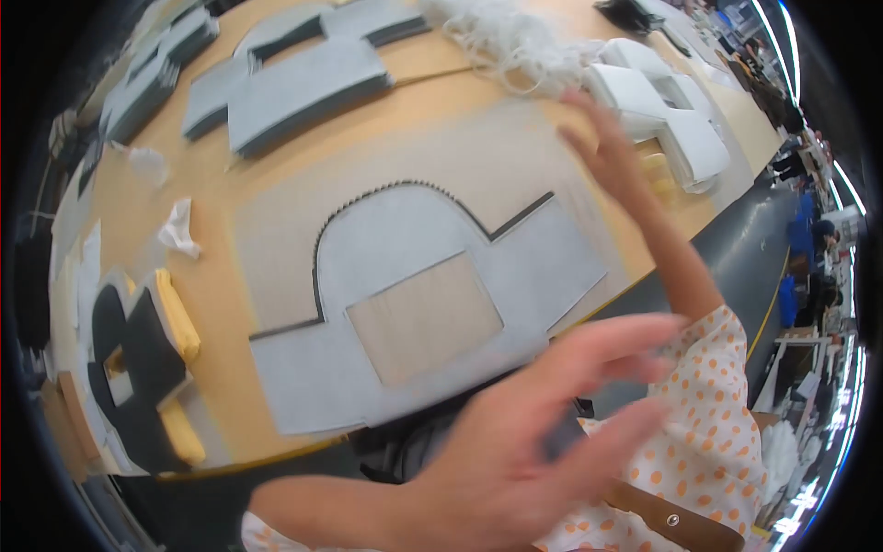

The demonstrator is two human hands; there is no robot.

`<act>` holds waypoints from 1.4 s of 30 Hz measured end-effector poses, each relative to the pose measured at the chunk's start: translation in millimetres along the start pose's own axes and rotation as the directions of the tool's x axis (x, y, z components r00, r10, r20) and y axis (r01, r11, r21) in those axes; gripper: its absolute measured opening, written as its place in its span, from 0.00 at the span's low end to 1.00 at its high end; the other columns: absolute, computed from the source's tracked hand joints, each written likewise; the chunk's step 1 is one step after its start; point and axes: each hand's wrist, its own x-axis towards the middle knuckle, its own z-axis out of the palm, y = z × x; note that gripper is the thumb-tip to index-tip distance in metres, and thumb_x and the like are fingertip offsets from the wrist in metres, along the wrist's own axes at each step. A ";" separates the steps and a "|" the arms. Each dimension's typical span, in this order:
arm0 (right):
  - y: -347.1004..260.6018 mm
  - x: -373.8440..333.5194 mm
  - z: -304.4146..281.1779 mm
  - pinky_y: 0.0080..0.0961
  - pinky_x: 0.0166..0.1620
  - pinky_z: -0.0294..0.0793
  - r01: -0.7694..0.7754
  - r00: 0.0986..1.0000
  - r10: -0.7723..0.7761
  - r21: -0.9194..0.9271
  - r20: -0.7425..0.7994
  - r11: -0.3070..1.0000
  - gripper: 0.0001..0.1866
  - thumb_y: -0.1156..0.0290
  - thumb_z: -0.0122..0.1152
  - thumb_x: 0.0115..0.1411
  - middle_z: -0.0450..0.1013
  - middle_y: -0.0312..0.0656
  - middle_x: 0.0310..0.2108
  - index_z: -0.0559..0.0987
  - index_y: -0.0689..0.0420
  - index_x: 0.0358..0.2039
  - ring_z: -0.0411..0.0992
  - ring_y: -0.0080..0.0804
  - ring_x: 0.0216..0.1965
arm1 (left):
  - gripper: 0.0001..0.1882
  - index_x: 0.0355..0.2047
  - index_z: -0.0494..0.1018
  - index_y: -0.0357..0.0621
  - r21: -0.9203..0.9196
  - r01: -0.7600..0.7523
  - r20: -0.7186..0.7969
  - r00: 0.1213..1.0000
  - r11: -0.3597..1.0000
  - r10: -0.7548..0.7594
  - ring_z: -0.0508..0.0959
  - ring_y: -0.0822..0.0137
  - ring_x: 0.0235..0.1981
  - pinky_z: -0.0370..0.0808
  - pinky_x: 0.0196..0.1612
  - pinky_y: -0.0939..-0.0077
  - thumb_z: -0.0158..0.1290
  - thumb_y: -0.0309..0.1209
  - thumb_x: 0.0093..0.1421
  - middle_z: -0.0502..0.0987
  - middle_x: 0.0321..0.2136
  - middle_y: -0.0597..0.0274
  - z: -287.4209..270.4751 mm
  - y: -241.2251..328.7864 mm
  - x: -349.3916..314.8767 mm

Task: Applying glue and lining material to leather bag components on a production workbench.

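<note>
A grey sheet piece (395, 225) lies flat on the table before me, with a rounded top, side flaps and a rectangular opening. Dark edging follows its curve, ridged along the arch. My left hand (515, 451) is raised close to the camera at the lower middle, its thumb and fingers apart around nothing visible. Farther off, my right hand (612, 152) reaches out at the upper right, fingers spread and somewhat blurred. It is beside a stack of white cut pieces (694, 147) and below a tangle of whitish strips (515, 41); whether it touches either, I cannot tell.
Stacks of grey cut pieces (308, 87) stand along the table's far side. At the left are black cut pieces (152, 345) beside yellow ones (175, 317), and a crumpled white scrap (179, 228). A dark object (630, 16) sits at the far right.
</note>
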 end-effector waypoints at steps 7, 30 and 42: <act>61.1 101.7 40.7 0.32 0.56 0.68 -0.162 0.987 0.162 -0.077 -0.002 0.984 0.19 0.59 0.58 0.64 0.76 0.46 0.51 0.78 0.53 0.53 0.72 0.39 0.54 | 0.32 0.65 0.60 0.43 -0.006 0.004 0.144 0.990 1.000 -0.003 0.70 0.72 0.51 0.63 0.57 0.72 0.58 0.35 0.63 0.73 0.49 0.65 -24.1 16.1 13.0; 93.0 315.5 -37.3 0.26 0.37 0.73 -0.146 0.972 0.208 0.409 -0.113 0.901 0.10 0.66 0.60 0.62 0.78 0.39 0.29 0.84 0.60 0.34 0.74 0.25 0.32 | 0.14 0.51 0.73 0.38 -0.003 -0.021 -0.531 0.847 1.000 0.016 0.73 0.72 0.50 0.69 0.54 0.76 0.52 0.21 0.65 0.76 0.48 0.63 -107.6 -91.1 -47.6; 59.5 325.0 -159.3 0.25 0.37 0.73 0.469 0.829 -0.122 0.560 -0.546 0.683 0.09 0.66 0.56 0.65 0.75 0.37 0.34 0.80 0.58 0.38 0.72 0.25 0.34 | 0.12 0.49 0.75 0.36 -0.055 -0.018 -0.549 0.836 0.998 -0.015 0.74 0.70 0.50 0.68 0.56 0.73 0.52 0.23 0.65 0.78 0.45 0.61 -94.3 -93.5 -53.0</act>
